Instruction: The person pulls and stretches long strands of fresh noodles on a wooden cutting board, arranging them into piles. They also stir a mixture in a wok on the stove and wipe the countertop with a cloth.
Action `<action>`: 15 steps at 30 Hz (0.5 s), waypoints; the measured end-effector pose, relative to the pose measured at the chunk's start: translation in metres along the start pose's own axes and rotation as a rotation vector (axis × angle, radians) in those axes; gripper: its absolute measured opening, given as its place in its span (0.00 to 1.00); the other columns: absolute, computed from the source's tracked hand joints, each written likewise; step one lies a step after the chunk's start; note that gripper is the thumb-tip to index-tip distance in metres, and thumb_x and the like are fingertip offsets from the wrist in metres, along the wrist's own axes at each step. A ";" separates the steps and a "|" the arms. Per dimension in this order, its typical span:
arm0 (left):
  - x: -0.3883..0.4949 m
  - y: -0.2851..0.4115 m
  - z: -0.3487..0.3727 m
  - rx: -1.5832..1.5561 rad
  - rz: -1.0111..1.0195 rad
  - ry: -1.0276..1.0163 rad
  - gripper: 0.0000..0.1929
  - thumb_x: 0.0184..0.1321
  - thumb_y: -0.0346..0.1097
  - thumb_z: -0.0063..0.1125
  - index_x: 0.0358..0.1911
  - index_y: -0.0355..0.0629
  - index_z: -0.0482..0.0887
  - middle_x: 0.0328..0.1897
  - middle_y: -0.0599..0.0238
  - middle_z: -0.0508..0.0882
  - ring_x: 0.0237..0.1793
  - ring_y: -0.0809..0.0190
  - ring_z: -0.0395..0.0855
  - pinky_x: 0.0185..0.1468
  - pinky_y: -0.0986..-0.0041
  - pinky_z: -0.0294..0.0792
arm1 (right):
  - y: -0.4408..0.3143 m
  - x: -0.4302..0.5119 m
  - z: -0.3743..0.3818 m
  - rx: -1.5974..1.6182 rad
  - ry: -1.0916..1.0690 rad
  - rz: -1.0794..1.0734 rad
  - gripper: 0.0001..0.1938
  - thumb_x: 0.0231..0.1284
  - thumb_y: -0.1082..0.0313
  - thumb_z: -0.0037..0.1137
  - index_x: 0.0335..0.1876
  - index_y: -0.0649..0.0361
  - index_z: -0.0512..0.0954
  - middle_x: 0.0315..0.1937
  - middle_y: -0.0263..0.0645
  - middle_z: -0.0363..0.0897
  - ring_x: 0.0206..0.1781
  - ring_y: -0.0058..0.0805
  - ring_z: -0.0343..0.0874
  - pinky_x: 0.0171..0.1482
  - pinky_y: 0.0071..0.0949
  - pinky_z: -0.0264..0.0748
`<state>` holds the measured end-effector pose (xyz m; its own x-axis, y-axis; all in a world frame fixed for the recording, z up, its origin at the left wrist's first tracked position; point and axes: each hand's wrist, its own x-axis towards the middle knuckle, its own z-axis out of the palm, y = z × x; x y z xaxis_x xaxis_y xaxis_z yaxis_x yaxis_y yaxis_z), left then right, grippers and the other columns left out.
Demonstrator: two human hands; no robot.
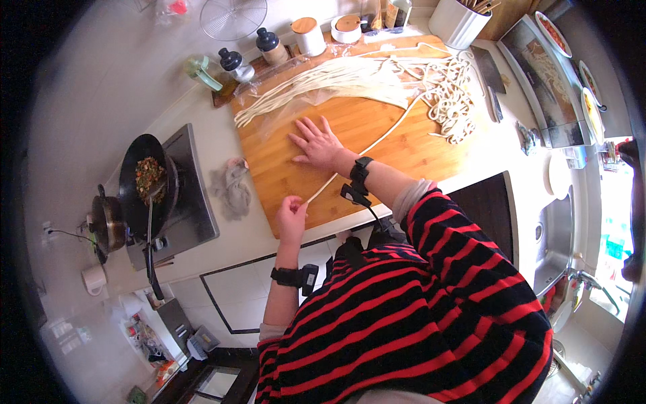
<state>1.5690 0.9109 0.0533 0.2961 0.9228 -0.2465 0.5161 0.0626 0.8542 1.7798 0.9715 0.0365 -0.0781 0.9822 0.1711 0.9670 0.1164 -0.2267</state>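
Note:
My left hand (291, 218) pinches the end of a long dough strand (386, 132) at the near left edge of a wooden board (282, 174). From there the strand runs diagonally across the board, passing beneath my right wrist, to a tangled heap of dough ropes (450, 103) at the right. My right hand (319, 145) is over the board with its fingers spread, holding nothing; whether its palm presses down is hard to tell. Beyond it, long noodle strands (348, 76) lie side by side, partly on clear plastic film (290, 112).
Left of the board are a grey cloth (233, 189) and a wok (132, 202) of chopped food on a stove (199, 202). Jars (272, 46) and a white utensil holder (456, 22) line the back. A cleaver (488, 70) and a knife (494, 105) lie right, with a sink (550, 242) beyond.

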 end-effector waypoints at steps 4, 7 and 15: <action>0.001 -0.005 -0.011 0.194 0.154 -0.037 0.06 0.48 0.27 0.63 0.29 0.39 0.80 0.27 0.61 0.78 0.28 0.61 0.78 0.34 0.70 0.70 | -0.019 -0.045 -0.009 -0.059 0.053 -0.165 0.36 0.57 0.38 0.45 0.68 0.50 0.61 0.71 0.45 0.52 0.74 0.43 0.48 0.68 0.59 0.45; -0.013 -0.016 -0.011 0.278 0.266 -0.068 0.05 0.46 0.26 0.64 0.26 0.40 0.80 0.26 0.59 0.76 0.30 0.56 0.77 0.35 0.66 0.70 | -0.039 -0.098 -0.024 0.039 -0.154 -0.186 0.39 0.53 0.35 0.46 0.68 0.50 0.61 0.71 0.46 0.50 0.74 0.44 0.48 0.68 0.60 0.44; 0.003 -0.015 -0.019 0.112 0.098 0.004 0.04 0.54 0.27 0.59 0.33 0.39 0.79 0.27 0.60 0.81 0.26 0.59 0.79 0.31 0.70 0.70 | -0.036 -0.002 -0.001 0.045 -0.047 -0.178 0.34 0.59 0.37 0.43 0.67 0.49 0.63 0.71 0.43 0.53 0.74 0.41 0.49 0.69 0.56 0.46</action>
<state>1.5473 0.9202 0.0483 0.3466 0.9238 -0.1625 0.5714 -0.0706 0.8176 1.7449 0.9649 0.0453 -0.2589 0.9513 0.1672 0.9251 0.2940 -0.2402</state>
